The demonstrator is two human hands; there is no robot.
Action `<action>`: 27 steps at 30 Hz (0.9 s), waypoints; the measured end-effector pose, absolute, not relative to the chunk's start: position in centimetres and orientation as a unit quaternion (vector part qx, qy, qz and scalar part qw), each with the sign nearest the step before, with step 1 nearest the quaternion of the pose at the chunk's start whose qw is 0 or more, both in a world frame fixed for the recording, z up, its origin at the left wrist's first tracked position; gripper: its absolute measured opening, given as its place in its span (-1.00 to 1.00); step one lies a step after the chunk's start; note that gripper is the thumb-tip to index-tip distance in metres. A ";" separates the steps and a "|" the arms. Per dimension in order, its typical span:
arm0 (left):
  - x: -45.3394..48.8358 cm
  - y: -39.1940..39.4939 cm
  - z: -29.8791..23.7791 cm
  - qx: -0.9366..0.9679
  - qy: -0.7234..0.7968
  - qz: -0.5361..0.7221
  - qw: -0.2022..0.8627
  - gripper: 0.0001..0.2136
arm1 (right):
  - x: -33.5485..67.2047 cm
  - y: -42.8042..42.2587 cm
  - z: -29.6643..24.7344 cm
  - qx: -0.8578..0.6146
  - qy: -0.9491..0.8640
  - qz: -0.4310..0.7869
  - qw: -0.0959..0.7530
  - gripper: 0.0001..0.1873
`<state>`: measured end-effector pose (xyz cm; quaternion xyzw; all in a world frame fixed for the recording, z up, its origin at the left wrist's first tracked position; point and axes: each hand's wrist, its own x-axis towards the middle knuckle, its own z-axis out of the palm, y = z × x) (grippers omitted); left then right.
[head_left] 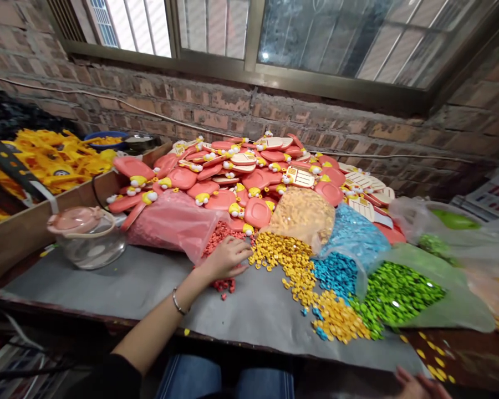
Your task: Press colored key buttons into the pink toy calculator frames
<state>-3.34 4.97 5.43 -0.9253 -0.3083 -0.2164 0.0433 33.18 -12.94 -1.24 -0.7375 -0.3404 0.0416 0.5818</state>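
My left hand (227, 259), with a thin silver bangle on its wrist, lies palm down on the grey mat (120, 282) among small red pieces (221, 235). More red pieces (224, 286) sit just below my fingers. Right beside the hand lies a heap of yellow pieces (283, 260), followed by blue pieces (336, 274) and green ones (395, 293) spilling from plastic bags. Behind it rises a large pile of pink and yellow cartoon-shaped plastic parts (241, 172). My right hand (419, 385) is cut off by the bottom edge, close to scattered yellow pieces.
A glass jar with a pink lid (85, 235) stands at the left of the mat, beside a wooden tray wall (37, 233). Yellow plastic parts (54, 160) fill the area behind it. A brick wall and window close off the back.
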 end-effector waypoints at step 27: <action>-3.6 4.9 2.4 -0.890 -0.367 -0.264 0.062 -0.84 | 13.9 22.0 9.6 -0.604 -0.751 0.102 0.245 -0.05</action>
